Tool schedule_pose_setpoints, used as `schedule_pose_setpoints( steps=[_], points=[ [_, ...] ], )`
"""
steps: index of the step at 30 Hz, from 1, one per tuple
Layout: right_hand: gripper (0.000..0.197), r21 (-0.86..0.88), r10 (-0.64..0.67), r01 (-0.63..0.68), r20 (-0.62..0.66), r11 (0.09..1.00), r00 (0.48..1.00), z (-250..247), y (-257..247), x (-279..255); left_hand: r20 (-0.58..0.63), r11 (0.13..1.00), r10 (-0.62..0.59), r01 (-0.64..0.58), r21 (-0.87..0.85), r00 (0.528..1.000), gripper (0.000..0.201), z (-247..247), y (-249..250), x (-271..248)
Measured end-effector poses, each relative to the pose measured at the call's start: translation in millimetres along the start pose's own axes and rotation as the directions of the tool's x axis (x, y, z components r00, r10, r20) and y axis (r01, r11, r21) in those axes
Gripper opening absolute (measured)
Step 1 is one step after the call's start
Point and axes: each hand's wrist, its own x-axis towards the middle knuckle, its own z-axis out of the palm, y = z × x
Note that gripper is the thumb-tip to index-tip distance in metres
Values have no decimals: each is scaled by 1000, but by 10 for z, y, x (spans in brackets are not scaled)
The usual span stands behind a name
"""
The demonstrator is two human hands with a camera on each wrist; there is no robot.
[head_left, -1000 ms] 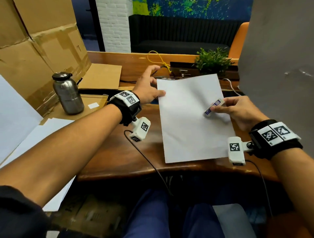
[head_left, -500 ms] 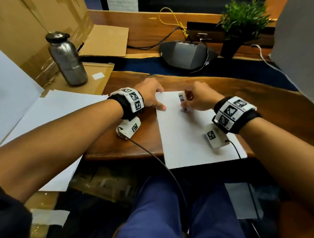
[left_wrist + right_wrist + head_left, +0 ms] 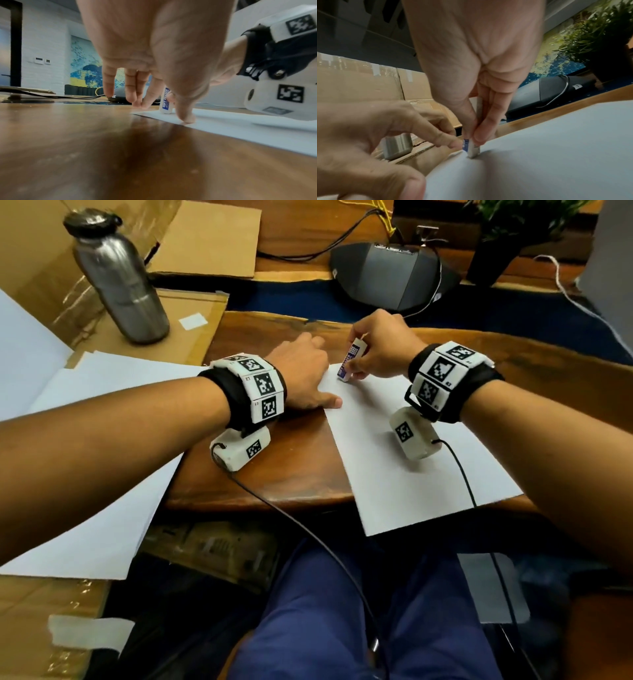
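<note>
The right hand pinched the eraser, standing on its end, at the far corner of the paper on the bench. The left hand, fingers relaxed, pressed the paper's edge. Rubbing seemed only started.

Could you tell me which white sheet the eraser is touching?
The sheet on the wooden table, pinned by the left hand; other sheets lie farther left.

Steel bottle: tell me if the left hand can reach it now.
Probably yes. The steel bottle stands upright on cardboard, left of the left hand, only bare desk between. That hand holds nothing; it just pins the paper, which it would release.
</note>
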Motion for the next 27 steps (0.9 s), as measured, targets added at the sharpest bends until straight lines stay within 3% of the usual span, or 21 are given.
schedule_pose_setpoints(
  steps=[4,8,11,17,22,25,27],
  points=[
    [21,-16,20,-20,19,1000,1000,-45,131,-49,25,991,31,-28,-130,999,71,55,37,28],
    [25,45,60,-60,3,997,998,-97,221,-100,147,980,7,22,-197,989,110,51,153,17],
    [25,74,77,-77,1,994,997,-86,225,-53,194,985,-10,43,-167,981,127,48,252,-16],
    [22,212,122,-135,71,968,990,4,168,109,309,990,-36,75,-117,950,131,56,278,-109],
    [21,113,50,-81,248,990,967,-36,144,145,335,993,-37,72,-92,942,133,29,277,-89],
    [23,112,65,-81,140,990,988,-23,147,176,334,995,-40,67,-70,942,134,26,292,-79],
    [23,105,49,-69,179,992,983,-14,125,170,335,996,-39,63,-59,941,134,30,288,-75]
  ],
)
